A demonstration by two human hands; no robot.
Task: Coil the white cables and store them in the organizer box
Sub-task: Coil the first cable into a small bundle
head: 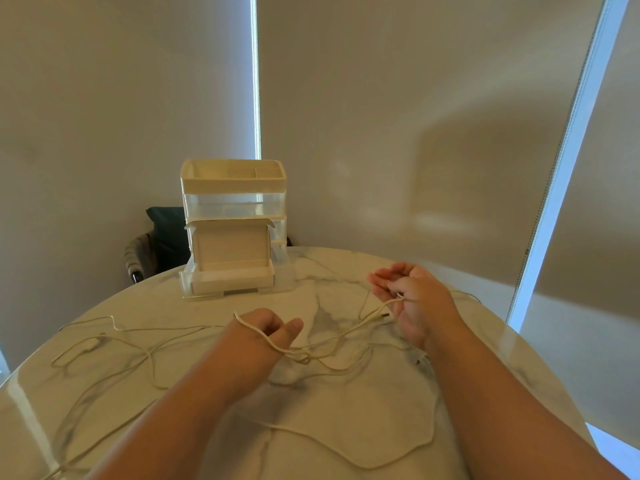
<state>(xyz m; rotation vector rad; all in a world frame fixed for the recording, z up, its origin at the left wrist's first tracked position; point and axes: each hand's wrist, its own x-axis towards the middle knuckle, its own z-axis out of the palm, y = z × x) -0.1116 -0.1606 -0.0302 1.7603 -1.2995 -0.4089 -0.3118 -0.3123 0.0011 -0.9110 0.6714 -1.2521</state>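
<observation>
White cables [301,356]: loose and crossing all over the round marble desk [363,403], from the left edge to the right, w/ a small tangle at centre just in front of the left hand [268,327]. One long loop sags toward the near edge.

Left hand has fingers curled and a strand lies over its back and wrist. Can't tell if the fingers actually pinch it underneath. Right hand [415,299], near the right edge, pinches a strand running back to the tangle, other fingers loose. A plug end [384,316] hangs just beside it. Hands are apart.

Organizer box [233,202] stands at the far edge, bottom drawer [239,282] pulled out, an open cardboard box [230,251] sitting in it.

Handling, judging by looks: thin, light, very floppy cord, no stiffness, prob. springs out of a coil and snags on its neighbours. Best grip is near a plug end, feeding through the fingers and lifting clear of the knot, no yanking. Coiling looks barely begun; nothing stored yet as far as visible.
</observation>
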